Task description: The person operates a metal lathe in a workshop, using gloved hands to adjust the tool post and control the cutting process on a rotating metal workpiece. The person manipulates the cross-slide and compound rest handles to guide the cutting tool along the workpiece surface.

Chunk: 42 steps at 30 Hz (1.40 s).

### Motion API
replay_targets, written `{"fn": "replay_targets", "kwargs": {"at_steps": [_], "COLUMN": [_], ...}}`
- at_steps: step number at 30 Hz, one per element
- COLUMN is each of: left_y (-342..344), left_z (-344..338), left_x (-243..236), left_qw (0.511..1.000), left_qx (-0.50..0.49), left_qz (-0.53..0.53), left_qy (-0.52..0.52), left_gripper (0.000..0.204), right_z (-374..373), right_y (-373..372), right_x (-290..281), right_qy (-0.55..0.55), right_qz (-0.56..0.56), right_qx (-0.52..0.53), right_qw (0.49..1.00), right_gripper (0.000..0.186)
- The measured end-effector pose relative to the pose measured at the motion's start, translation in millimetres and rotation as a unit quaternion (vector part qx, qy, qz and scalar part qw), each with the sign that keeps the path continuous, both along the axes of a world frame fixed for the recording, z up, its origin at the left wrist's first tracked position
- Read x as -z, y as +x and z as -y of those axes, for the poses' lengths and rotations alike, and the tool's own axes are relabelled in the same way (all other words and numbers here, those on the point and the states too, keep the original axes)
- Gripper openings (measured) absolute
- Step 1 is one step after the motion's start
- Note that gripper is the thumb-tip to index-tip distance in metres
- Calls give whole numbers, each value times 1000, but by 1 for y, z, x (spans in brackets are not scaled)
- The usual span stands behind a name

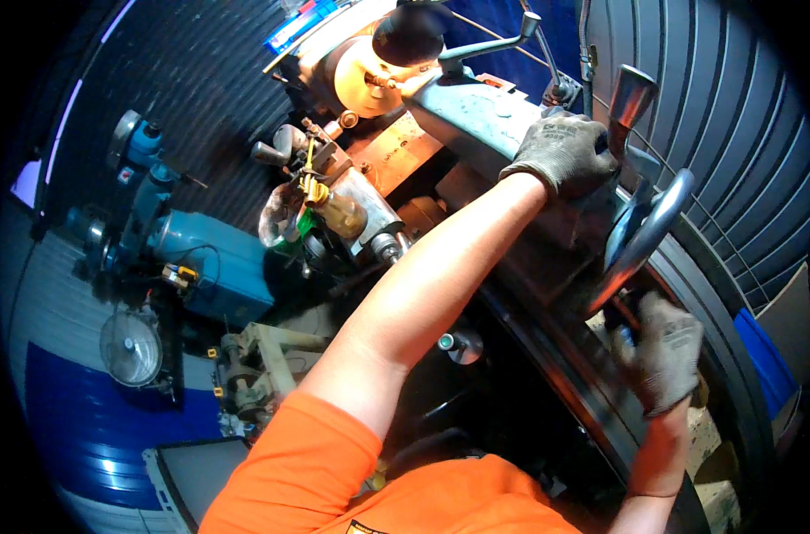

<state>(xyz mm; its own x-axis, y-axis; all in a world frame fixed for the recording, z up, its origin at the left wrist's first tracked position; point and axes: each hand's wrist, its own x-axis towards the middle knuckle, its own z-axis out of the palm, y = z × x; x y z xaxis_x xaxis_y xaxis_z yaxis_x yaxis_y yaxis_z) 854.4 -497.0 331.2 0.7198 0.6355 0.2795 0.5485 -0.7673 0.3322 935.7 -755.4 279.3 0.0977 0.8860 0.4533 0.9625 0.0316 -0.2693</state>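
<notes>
My left hand (565, 153), in a grey knit work glove, is curled on the end of a long, scuffed blue-grey metal machine casting (480, 111). Just beside its fingers rises a reddish-brown, flared lever handle (632, 96); whether they close on its lower end I cannot tell. Below that hand is a shiny, rounded metal handwheel (647, 240). My right hand (664, 354), gloved alike and a little blurred, has its fingers bent around a short dark crank handle (624, 309) at the wheel's lower rim.

To the left of my right hand, long dark metal rails (547, 369) slant past, with streaks of reddish light. Beyond my left hand, up and to its left, a round, pale metal disc (356, 80) glows in warm light, and nearer lies an orange-lit flat metal slide (394, 153).

Well to the left of both hands stand a teal-blue machine with a rounded body (213, 267) and a round wire-caged fan (131, 347). To the right of my hands, a grey ribbed metal wall (721, 116) curves down; far left, another ribbed wall (218, 62) is darker.
</notes>
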Motion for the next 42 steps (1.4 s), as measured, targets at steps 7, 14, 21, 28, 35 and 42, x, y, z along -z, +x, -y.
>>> {"fn": "replay_targets", "kwargs": {"at_steps": [7, 14, 21, 28, 35, 42], "left_y": [0, 1, -7, 3, -10, 4], "left_z": [-5, -5, -5, -3, -6, 1], "left_x": [8, 5, 2, 2, 2, -1], "left_qw": [1000, 999, 998, 999, 998, 998], "left_qx": [9, 10, 9, 36, 8, 37], "left_qz": [-5, -26, -54, -31, -68, -43], "left_qy": [10, 30, 12, -2, -8, -12], "left_gripper": [42, 49, 49, 51, 51, 51], "right_z": [-35, -99, -21, -90, -14, -80], "right_y": [27, 140, 7, 150, 21, 160], "right_x": [79, 33, -12, 119, -31, 114], "right_qy": [-249, -148, -267, -157, -231, -201], "right_qz": [-162, 33, 64, -37, -4, 42], "right_qx": [46, 254, 84, 182, 33, 182], "right_qw": [954, 955, 958, 970, 972, 962], "right_gripper": [28, 31, 38, 28, 32, 24]}}
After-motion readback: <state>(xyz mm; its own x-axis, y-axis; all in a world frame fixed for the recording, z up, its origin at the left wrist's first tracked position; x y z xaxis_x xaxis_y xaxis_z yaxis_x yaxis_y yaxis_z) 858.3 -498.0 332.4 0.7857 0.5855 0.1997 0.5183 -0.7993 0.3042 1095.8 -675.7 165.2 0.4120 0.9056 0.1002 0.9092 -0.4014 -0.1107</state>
